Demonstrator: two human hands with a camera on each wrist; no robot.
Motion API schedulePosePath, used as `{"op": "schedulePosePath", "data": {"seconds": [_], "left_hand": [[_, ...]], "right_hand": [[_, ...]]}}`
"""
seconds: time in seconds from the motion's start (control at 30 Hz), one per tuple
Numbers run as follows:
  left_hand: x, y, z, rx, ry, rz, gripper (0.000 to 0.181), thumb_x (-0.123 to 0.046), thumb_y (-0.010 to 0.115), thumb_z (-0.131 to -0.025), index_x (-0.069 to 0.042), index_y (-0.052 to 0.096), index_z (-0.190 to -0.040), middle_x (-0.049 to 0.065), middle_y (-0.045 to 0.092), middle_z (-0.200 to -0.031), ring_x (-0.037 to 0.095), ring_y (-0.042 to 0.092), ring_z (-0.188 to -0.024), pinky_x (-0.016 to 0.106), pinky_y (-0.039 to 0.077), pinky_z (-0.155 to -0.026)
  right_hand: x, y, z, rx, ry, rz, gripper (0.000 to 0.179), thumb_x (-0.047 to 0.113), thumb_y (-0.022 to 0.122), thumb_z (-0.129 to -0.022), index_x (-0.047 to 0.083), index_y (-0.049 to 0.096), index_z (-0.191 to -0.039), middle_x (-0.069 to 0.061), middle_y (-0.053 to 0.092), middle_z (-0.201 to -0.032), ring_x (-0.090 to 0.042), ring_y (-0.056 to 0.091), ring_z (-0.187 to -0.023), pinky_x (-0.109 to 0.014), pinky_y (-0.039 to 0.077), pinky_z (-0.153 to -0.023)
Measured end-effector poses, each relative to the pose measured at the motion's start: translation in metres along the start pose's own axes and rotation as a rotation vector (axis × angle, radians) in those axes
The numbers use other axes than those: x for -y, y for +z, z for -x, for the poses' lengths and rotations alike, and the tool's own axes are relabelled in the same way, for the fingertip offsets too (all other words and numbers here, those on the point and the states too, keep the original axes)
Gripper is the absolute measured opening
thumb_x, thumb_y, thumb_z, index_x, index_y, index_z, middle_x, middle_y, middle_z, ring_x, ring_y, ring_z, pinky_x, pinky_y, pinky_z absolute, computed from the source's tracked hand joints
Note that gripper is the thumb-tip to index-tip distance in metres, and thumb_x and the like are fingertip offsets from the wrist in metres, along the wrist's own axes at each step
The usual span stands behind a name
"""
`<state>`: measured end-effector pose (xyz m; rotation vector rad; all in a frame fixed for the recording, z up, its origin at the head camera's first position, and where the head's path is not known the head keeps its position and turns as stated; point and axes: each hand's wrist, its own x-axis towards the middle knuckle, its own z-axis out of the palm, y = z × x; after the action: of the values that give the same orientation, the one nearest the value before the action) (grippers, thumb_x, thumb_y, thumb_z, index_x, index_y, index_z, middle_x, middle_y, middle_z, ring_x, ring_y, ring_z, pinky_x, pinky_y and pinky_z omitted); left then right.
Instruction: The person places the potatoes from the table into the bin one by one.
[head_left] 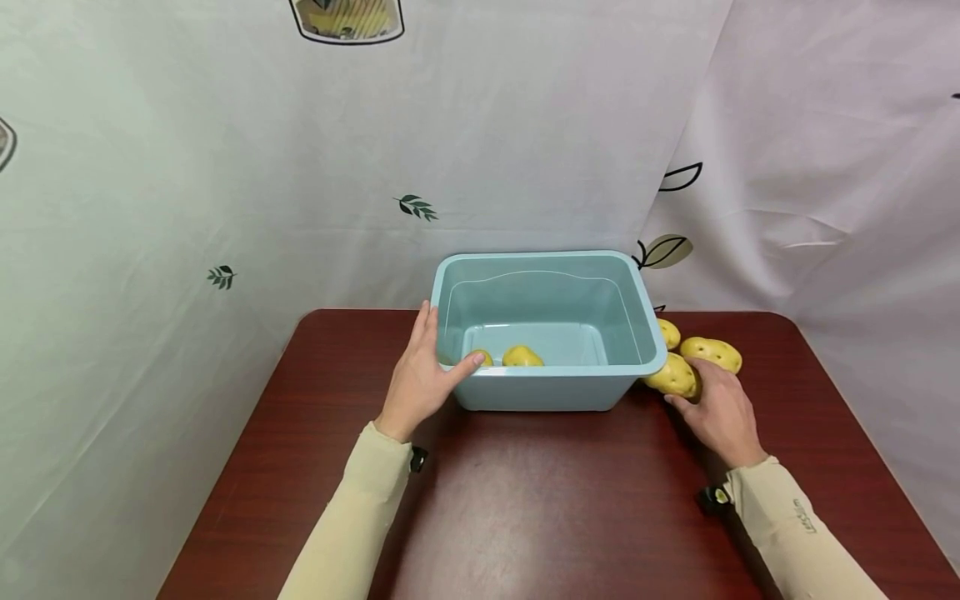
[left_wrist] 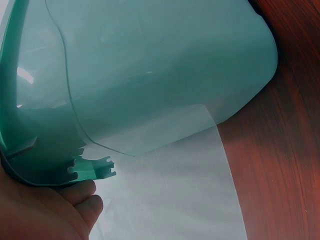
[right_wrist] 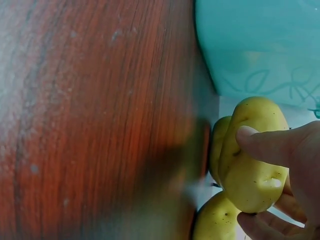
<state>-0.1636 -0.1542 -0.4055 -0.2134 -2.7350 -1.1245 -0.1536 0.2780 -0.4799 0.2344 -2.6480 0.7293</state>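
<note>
The right hand (head_left: 720,408) curls its fingers (right_wrist: 265,145) and thumb round a yellow potato (head_left: 672,375) that lies on the brown table (head_left: 540,508) just beside the right wall of the light blue plastic tub (head_left: 637,333), with two more potatoes (head_left: 712,352) touching or close behind it. The left hand (head_left: 422,375) grips the tub's near left corner, thumb hooked over the rim, steadying it, and two potatoes (head_left: 522,357) lie inside on the bottom. The potato looks firm, smooth-skinned and fairly light, so a grasp across its middle should hold it, while the thin-walled tub would probably slide if left unheld.
</note>
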Motion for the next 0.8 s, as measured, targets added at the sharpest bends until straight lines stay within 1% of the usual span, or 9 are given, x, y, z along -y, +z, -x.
{"op": "schedulePosePath", "data": {"seconds": [0.33, 0.6, 0.8], "left_hand": [[-0.0006, -0.0003, -0.0003, 0.0, -0.002, 0.004, 0.108, -0.069, 0.064, -0.086, -0.007, 0.018, -0.161, 0.0, 0.005, -0.169, 0.024, 0.026, -0.15, 0.053, 0.036, -0.11], [0.0007, 0.0007, -0.0007, -0.004, 0.0, 0.011, 0.107, -0.067, 0.066, -0.086, -0.007, 0.018, -0.161, 0.0, 0.005, -0.169, 0.024, 0.027, -0.15, 0.053, 0.036, -0.111], [0.0011, 0.0008, -0.0009, -0.005, -0.001, 0.012, 0.109, -0.071, 0.064, -0.085, -0.008, 0.018, -0.161, -0.001, 0.005, -0.169, 0.024, 0.027, -0.149, 0.053, 0.036, -0.11]], "right_hand": [[0.0024, -0.0026, 0.0, -0.039, 0.014, 0.002, 0.067, 0.006, 0.089, -0.07, -0.008, 0.057, -0.127, -0.033, 0.058, -0.125, -0.051, 0.05, -0.115, -0.062, 0.037, -0.096], [0.006, -0.0062, -0.0022, -0.051, 0.02, 0.006, 0.067, 0.007, 0.09, -0.069, -0.007, 0.058, -0.126, -0.032, 0.059, -0.123, -0.051, 0.051, -0.112, -0.062, 0.037, -0.095], [0.0084, -0.0093, -0.0033, -0.065, 0.023, 0.01, 0.068, 0.007, 0.09, -0.069, -0.008, 0.058, -0.127, -0.032, 0.059, -0.123, -0.051, 0.051, -0.109, -0.063, 0.038, -0.092]]}}
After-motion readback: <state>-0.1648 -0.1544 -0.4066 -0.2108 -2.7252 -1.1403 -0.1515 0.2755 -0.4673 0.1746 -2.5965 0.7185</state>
